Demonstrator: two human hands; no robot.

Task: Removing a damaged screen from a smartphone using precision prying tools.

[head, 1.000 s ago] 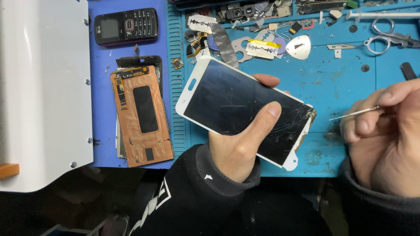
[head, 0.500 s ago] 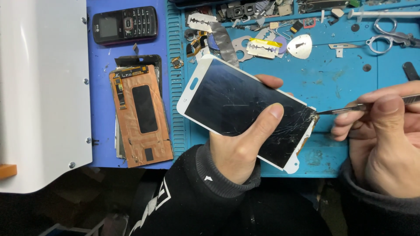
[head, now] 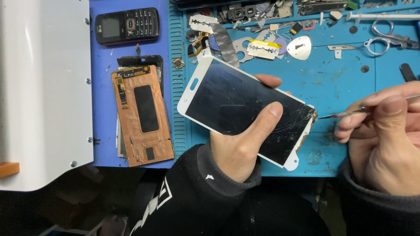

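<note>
Cracked white-framed phone screen point(head: 245, 111) sits gripped in the left hand point(head: 238, 146) over the blue mat point(head: 341, 87), glass still on, right hand point(head: 385, 140) pinching thin metal tweezers point(head: 345, 113) beside its shattered right corner.

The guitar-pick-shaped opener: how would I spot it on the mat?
Start at the blue mat and go to its cluttered top edge. Left of the scissors lies the pick. It alone is a rounded silver triangle; the razor blade beside it is rectangular.
</note>
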